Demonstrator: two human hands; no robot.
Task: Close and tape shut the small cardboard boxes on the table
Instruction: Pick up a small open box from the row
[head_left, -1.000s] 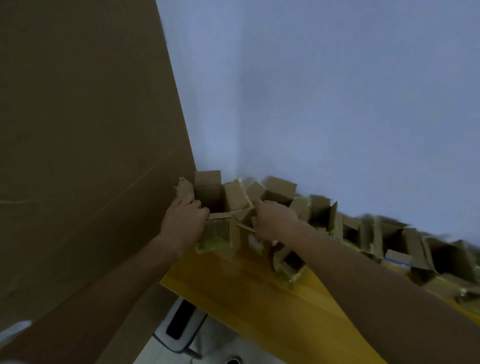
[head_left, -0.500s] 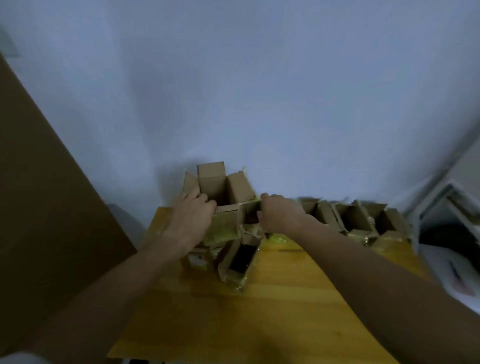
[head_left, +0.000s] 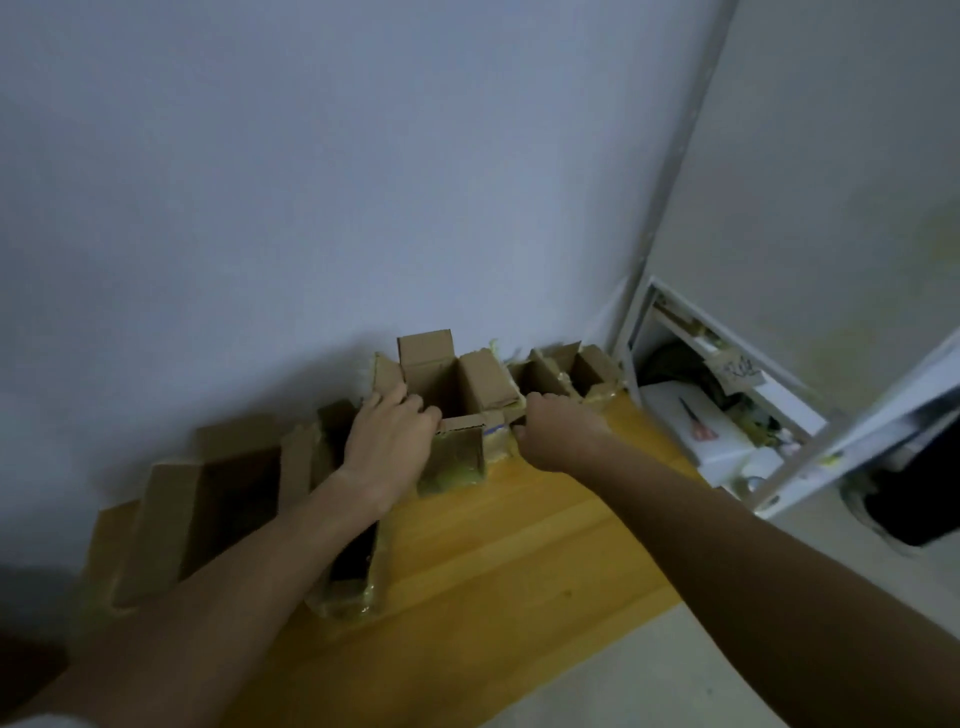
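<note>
Both hands, since before, unmoved on open box (head_left: 457, 395) (flaps up), left fingers (head_left: 410, 408) and right fingers (head_left: 535, 402) gripping opposite edges.

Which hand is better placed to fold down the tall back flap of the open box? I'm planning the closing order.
Probably the left hand: its fingers already sit at the open box's left rim, just below the back flap. The right hand grips lower, at the right front corner.

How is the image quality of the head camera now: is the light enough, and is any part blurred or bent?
Head view: the light is dim and bluish. The open box between the left hand and right hand is fairly sharp. The boxes at lower left are smeared by motion blur. The wide lens bends the wall corner strip at the right.
</note>
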